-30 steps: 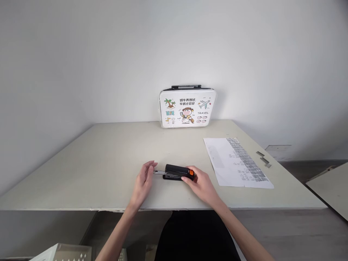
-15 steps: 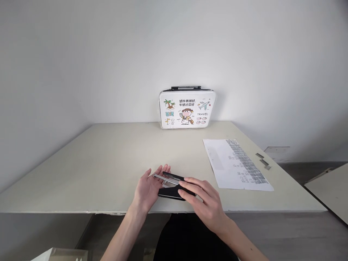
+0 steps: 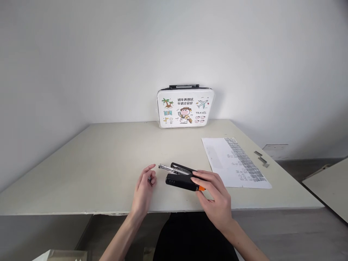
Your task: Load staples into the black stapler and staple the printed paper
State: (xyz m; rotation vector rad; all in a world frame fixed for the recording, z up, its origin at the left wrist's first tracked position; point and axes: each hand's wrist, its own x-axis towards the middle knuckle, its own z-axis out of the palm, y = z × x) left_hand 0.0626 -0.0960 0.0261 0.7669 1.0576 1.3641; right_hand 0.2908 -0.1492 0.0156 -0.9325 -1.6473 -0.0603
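A black stapler (image 3: 181,182) with an orange tab is tilted open above the table's front part, its metal magazine (image 3: 170,168) standing out between the two black halves. My right hand (image 3: 216,203) is closed around its rear end. To the left of the stapler is my left hand (image 3: 144,190), with the index finger extended near the magazine's tip and the other fingers curled. A small dark grey metallic piece (image 3: 150,179) shows in those curled fingers; its exact kind is hard to make out.
A white cartoon-printed case (image 3: 185,108) with a black handle stands against the wall at the table's (image 3: 108,166) back. To the right lies a paper sheet (image 3: 220,159) with a grey patterned band. Several small grey strips (image 3: 262,160) lie near the right edge.
My left hand has gone from open, palm up under the stapler, to curled around a small piece. My right hand has moved the stapler slightly right, away from my left hand, and turned it.
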